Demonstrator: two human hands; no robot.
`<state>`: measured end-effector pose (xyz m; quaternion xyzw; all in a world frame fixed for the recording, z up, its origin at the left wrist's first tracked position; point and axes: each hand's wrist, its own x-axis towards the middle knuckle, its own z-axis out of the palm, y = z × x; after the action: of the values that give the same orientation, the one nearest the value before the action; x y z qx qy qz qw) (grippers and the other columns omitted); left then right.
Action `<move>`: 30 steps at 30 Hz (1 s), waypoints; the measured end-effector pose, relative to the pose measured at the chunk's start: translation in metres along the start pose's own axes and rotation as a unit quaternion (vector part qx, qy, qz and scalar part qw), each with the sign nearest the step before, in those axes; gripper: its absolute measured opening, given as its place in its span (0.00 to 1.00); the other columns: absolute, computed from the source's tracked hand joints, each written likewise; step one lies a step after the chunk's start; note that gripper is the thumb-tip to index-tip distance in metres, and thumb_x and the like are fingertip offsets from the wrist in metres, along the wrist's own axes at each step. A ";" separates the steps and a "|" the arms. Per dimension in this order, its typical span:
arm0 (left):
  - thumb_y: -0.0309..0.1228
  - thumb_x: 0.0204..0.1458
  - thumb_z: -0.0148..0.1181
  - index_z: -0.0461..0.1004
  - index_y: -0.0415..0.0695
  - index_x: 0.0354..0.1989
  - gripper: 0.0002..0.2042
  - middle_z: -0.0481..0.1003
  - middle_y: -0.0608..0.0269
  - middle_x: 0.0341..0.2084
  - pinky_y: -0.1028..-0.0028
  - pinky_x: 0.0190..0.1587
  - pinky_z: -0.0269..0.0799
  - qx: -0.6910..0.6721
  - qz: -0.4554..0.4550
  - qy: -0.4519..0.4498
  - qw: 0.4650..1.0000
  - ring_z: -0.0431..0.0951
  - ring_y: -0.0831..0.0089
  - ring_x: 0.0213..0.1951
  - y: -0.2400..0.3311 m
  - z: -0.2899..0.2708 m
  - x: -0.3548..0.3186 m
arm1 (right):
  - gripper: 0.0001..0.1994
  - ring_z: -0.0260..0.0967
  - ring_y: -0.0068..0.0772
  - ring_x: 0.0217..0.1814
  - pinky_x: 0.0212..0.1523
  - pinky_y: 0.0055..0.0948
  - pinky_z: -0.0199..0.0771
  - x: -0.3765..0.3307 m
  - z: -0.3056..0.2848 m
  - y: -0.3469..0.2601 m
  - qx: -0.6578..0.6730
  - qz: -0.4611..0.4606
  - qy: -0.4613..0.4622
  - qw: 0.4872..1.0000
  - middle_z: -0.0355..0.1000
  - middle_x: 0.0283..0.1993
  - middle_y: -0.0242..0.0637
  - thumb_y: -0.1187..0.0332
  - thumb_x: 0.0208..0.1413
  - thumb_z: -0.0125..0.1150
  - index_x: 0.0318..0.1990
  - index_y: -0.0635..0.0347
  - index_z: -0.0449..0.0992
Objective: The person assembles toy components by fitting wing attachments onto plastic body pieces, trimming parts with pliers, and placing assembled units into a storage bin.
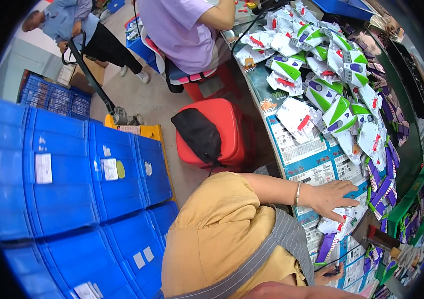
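Left hand [332, 198] splayed, clutching nothing, over a white toy part [328, 227], while the right hand's [330, 273] grip I can't tell!

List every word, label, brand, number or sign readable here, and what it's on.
No text is quoted.
White paper labels on the blue plastic crates: too small to read.
Printed sheets under the white, green and purple plastic parts: mostly too small; wording not copied.
Pale strip on the yellow pallet truck: too blurred.
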<state>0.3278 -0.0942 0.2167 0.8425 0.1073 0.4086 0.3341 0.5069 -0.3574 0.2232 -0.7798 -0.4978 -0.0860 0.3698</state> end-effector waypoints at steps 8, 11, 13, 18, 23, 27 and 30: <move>0.48 0.43 0.59 0.61 0.46 0.55 0.31 0.55 0.40 0.54 0.53 0.53 0.57 0.021 0.001 -0.030 0.999 0.57 0.42 0.54 -0.003 0.006 0.000 | 0.16 0.58 0.40 0.51 0.53 0.34 0.56 -0.002 -0.006 -0.010 -0.023 0.013 -0.006 1.000 0.62 0.50 0.46 0.66 0.63 0.43 0.55 0.63 0.63; 0.48 0.44 0.58 0.61 0.46 0.56 0.31 0.55 0.39 0.54 0.53 0.54 0.56 0.031 -0.002 -0.028 0.999 0.56 0.42 0.54 0.001 0.002 -0.003 | 0.16 0.57 0.40 0.54 0.55 0.35 0.54 0.002 -0.005 -0.008 -0.033 -0.007 -0.025 0.999 0.60 0.52 0.45 0.66 0.63 0.42 0.55 0.62 0.62; 0.46 0.44 0.59 0.61 0.46 0.56 0.31 0.54 0.39 0.54 0.53 0.55 0.55 0.029 -0.006 -0.033 0.999 0.57 0.42 0.54 0.001 0.000 -0.003 | 0.16 0.57 0.40 0.54 0.54 0.35 0.54 0.002 -0.003 -0.007 -0.035 -0.016 -0.029 0.999 0.60 0.52 0.45 0.66 0.63 0.42 0.55 0.63 0.61; 0.43 0.45 0.60 0.59 0.46 0.57 0.30 0.53 0.39 0.56 0.52 0.56 0.54 0.019 -0.009 -0.048 0.999 0.56 0.42 0.56 0.003 -0.005 -0.001 | 0.16 0.57 0.44 0.56 0.53 0.40 0.58 0.001 -0.007 -0.003 -0.059 -0.005 -0.064 0.996 0.59 0.54 0.45 0.68 0.64 0.39 0.57 0.63 0.59; 0.41 0.43 0.61 0.59 0.46 0.56 0.31 0.53 0.40 0.56 0.53 0.56 0.55 0.023 -0.017 -0.050 0.998 0.57 0.42 0.55 0.005 -0.008 0.001 | 0.16 0.57 0.44 0.56 0.54 0.39 0.56 0.004 -0.007 -0.015 -0.052 0.015 -0.045 0.998 0.59 0.54 0.46 0.69 0.63 0.39 0.56 0.65 0.60; 0.41 0.44 0.61 0.60 0.46 0.56 0.30 0.54 0.40 0.55 0.53 0.55 0.57 0.033 -0.023 -0.051 0.998 0.58 0.43 0.54 0.008 -0.011 0.000 | 0.16 0.58 0.44 0.54 0.56 0.38 0.55 0.004 -0.005 -0.019 -0.020 0.044 -0.030 0.998 0.60 0.53 0.47 0.70 0.62 0.41 0.55 0.66 0.60; 0.41 0.43 0.61 0.61 0.47 0.56 0.30 0.55 0.42 0.55 0.54 0.55 0.57 0.048 -0.023 -0.050 0.997 0.59 0.43 0.54 0.009 -0.010 -0.003 | 0.16 0.59 0.43 0.52 0.54 0.38 0.56 -0.004 -0.001 -0.008 0.002 0.071 -0.023 0.997 0.61 0.50 0.47 0.70 0.62 0.42 0.55 0.67 0.59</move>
<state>0.3177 -0.0970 0.2253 0.8743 0.1294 0.3526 0.3074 0.4987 -0.3588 0.2260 -0.8145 -0.4495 -0.0406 0.3646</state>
